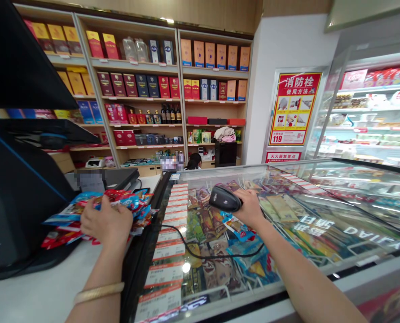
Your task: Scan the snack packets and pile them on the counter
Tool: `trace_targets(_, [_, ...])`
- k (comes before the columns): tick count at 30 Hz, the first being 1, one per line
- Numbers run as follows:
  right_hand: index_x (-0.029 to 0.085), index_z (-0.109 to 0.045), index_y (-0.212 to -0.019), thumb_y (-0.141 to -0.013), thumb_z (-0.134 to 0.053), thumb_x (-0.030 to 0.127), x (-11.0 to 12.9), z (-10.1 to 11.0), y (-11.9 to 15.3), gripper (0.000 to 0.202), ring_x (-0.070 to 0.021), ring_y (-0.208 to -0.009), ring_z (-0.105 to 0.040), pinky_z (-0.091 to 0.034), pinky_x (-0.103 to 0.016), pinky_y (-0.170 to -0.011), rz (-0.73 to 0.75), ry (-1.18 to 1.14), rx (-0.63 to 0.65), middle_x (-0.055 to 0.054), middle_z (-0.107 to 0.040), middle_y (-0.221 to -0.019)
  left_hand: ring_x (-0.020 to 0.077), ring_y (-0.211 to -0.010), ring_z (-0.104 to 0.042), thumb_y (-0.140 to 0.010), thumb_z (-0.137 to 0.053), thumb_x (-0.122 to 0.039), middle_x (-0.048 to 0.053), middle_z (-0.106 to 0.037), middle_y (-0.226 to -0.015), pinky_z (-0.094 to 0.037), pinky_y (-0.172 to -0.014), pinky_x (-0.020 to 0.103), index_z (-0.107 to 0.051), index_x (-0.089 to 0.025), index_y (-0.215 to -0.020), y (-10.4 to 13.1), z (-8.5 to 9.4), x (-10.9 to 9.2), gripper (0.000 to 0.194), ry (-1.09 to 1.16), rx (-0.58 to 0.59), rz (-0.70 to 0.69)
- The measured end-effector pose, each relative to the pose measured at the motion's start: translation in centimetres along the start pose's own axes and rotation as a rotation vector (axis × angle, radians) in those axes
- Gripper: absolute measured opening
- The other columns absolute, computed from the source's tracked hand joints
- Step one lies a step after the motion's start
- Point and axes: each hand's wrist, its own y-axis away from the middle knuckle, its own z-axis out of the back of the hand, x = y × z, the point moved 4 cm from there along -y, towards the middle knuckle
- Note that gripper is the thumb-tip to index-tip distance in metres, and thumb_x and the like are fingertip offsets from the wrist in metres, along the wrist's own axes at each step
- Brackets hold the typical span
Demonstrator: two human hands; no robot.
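Note:
My left hand (105, 217) rests on a pile of red and blue snack packets (135, 204) on the white counter (51, 287); its fingers are bent over the packets. A light bangle is on that wrist. Over the glass-topped freezer (274, 168), my right hand (250, 206) is wrapped round a black handheld scanner (225, 199), whose head points left. Its black cable (213, 257) loops across the glass. A blue and red packet (236, 226) shows just below the scanner, near my right hand.
A black monitor and stand (14, 179) rise at the left. Price labels (166, 255) line the freezer's left side. Behind are shelves of boxes (129, 85), a person's dark hair (195, 160) low before them, a red poster (294, 107) and a lit chiller (375, 107).

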Motion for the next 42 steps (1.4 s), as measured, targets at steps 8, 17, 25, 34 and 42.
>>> trace_targets(8, [0.021, -0.072, -0.089, -0.071, -0.067, 0.030, -0.6, 0.2, -0.2, 0.021, -0.0221, -0.088, -0.064, -0.030, -0.033, -0.083, -0.074, 0.047, 0.021, -0.004, -0.073, -0.087, 0.0531, -0.132, -0.035, -0.076, -0.063, -0.029, 0.021, -0.044, -0.143, -0.024, -0.097, 0.077, -0.061, -0.018, -0.111, 0.4, 0.0, -0.5, 0.037, 0.011, -0.010, 0.010])
trace_targets(17, [0.026, -0.073, -0.094, -0.076, -0.067, 0.034, -3.1, 2.0, -0.9, 0.020, -0.0237, -0.096, -0.064, -0.031, -0.035, -0.085, -0.243, 0.247, 0.073, -0.004, -0.075, -0.097, 0.0397, -0.124, -0.052, -0.085, -0.055, -0.034, 0.019, -0.055, -0.131, -0.039, -0.103, 0.060, -0.062, -0.018, -0.121, 5.6, -2.9, -8.0, 0.040, 0.205, 0.215, -0.485])
trace_targets(25, [0.027, -0.074, -0.097, -0.084, -0.062, 0.041, -5.4, 2.8, -0.5, 0.023, -0.0265, -0.095, -0.065, -0.031, -0.038, -0.085, -0.495, 0.355, 0.086, -0.008, -0.076, -0.096, 0.0330, -0.139, -0.042, -0.087, -0.060, -0.029, 0.009, -0.040, -0.156, -0.036, -0.111, 0.057, -0.055, -0.041, -0.138, 19.3, -4.9, -13.6, 0.053, 0.385, 1.076, -1.158])
trace_targets(34, [0.026, -0.074, -0.098, -0.083, -0.062, 0.036, -6.8, 2.1, -0.2, 0.022, -0.0264, -0.093, -0.067, -0.034, -0.039, -0.085, -0.569, 0.392, 0.103, -0.010, -0.076, -0.097, 0.0304, -0.150, -0.023, -0.092, -0.054, -0.031, 0.008, -0.024, -0.165, -0.024, -0.119, 0.058, -0.042, -0.034, -0.149, 21.0, -5.5, -13.3, 0.058, 0.266, 1.230, -1.222])
trace_targets(42, [0.027, -0.075, -0.096, -0.082, -0.063, 0.037, -6.9, 2.0, -0.2, 0.022, -0.0263, -0.092, -0.068, -0.035, -0.038, -0.084, -0.583, 0.373, 0.107, -0.008, -0.076, -0.094, 0.0235, -0.147, -0.033, -0.090, -0.044, -0.011, 0.008, -0.040, -0.158, -0.029, -0.120, 0.050, -0.035, -0.028, -0.153, 19.9, -5.9, -13.1, 0.066, 0.394, 1.143, -1.166])
